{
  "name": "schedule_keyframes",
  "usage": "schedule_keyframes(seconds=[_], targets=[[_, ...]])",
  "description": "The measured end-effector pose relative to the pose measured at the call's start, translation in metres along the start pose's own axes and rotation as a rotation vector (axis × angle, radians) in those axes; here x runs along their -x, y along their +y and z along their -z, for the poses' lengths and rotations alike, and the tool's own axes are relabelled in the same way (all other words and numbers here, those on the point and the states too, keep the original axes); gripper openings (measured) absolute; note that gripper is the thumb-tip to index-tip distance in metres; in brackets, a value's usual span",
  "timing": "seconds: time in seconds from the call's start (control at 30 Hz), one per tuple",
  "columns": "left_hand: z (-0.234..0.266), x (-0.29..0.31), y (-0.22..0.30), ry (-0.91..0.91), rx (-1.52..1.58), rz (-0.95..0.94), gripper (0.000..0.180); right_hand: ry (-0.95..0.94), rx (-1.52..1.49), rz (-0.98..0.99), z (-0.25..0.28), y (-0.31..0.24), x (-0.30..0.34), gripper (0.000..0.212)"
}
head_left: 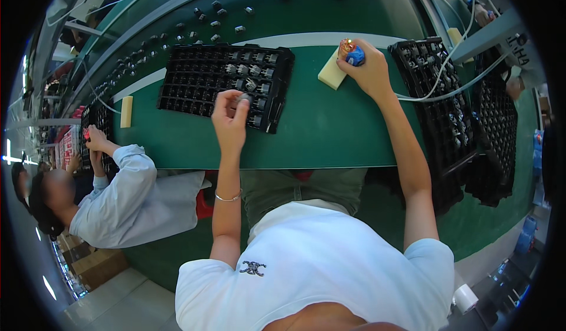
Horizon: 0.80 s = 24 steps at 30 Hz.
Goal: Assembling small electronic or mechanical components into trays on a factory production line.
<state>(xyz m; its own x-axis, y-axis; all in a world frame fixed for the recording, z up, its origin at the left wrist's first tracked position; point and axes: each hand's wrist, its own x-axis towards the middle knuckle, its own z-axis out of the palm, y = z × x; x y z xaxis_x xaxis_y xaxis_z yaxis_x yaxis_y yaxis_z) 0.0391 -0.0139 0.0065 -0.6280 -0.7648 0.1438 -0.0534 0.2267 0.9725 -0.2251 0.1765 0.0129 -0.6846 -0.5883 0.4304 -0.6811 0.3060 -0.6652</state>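
A black compartment tray (194,74) lies on the green bench in front of me. Small grey-and-black parts (250,70) sit in its right-hand columns, while the left columns look dark. My left hand (230,118) is over the tray's near right area, thumb and fingers pinched on a small grey part (244,97). Further right, my right hand (370,70) is closed around a blue object with a copper-coloured end (352,52); its exact kind is not clear. That hand is above the right side of a pale yellow block (331,77).
Loose small parts (215,23) are scattered on the green surface beyond a pale strip. More filled black trays (448,112) stand at the right, with a pale cable (436,97) across them. Another pale block (127,111) lies left. A co-worker (127,195) sits at left.
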Motion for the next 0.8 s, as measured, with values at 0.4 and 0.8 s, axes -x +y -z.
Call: schedule_keyframes(seconds=[0.4, 0.8], targets=[[-0.008, 0.004, -0.011, 0.040, 0.154, 0.040, 0.012, -0.183, -0.064, 0.137, -0.121, 0.006, -0.153, 0.044], [-0.006, -0.002, 0.010, -0.040, 0.473, 0.120, 0.022, -0.220, -0.094, 0.195, -0.107, 0.011, -0.158, 0.036]])
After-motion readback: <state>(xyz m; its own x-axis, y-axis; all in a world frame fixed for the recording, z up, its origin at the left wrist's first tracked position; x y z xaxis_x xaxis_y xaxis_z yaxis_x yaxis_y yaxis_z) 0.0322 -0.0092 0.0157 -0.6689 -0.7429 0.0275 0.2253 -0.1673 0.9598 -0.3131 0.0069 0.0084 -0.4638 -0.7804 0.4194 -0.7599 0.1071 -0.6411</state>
